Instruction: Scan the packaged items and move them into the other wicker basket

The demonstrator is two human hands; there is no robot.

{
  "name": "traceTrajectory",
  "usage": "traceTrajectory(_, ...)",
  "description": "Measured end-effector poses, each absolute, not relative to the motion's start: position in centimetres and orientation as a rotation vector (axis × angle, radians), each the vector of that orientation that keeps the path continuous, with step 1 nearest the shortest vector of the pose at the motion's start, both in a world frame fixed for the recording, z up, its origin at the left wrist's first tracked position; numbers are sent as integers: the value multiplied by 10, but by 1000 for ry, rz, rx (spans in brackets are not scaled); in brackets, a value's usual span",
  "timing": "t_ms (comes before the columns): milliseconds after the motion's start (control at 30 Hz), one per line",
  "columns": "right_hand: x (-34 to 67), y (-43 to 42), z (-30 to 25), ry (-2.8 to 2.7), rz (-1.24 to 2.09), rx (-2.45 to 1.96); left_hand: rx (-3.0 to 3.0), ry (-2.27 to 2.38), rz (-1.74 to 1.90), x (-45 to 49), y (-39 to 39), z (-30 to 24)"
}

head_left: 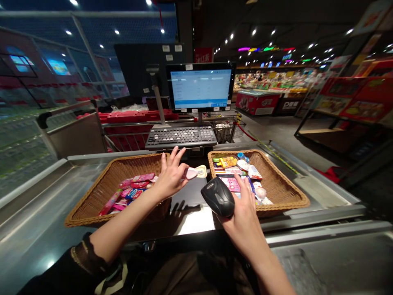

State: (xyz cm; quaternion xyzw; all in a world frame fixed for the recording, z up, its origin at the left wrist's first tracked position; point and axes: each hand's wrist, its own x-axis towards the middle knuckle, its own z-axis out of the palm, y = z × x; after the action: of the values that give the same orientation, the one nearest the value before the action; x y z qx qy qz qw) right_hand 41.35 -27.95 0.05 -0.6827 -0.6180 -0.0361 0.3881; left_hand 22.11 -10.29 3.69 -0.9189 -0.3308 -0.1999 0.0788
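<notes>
My left hand (170,176) pinches a small pink and cream packet (194,172) between thumb and forefinger, its other fingers fanned upward, above the gap between two wicker baskets. My right hand (242,213) grips a black handheld barcode scanner (218,196), its head turned toward the packet. The left basket (92,196) holds several pink and red snack packets (132,190). The right basket (282,184) holds several small colourful items (238,170).
A checkout keyboard (181,136) and a lit screen (200,87) stand behind the baskets on the steel counter (37,221). A wire shopping trolley (229,128) sits beyond the keyboard. Shop shelves (353,98) line the right side, with an aisle beside them.
</notes>
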Motion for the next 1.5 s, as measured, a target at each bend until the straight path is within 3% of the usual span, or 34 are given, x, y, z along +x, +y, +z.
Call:
traceTrajectory(200, 452, -300, 11, -1379, -96, -1769, -2791, -882, -659, 251, -98, 38)
traceTrajectory(400, 509, -342, 9, -1005, -201, -1833, -2946, -697, -609, 339, -103, 35)
traceTrajectory(833, 553, -389, -16, -794, -277, -1887, -3057, -760, -21, 533, -128, -18)
traceTrajectory(1200, 557, -389, -20, -769, -242, -1889, -3042, -750, -44, 539, -124, -53)
traceTrajectory(1367, 552, -385, -17, -813, -243, -1901, -3079, -720, -8, 533, -127, -34)
traceTrajectory(1500, 543, -377, -10, -815, -224, -1886, -3094, -667, -201, 502, -123, -9)
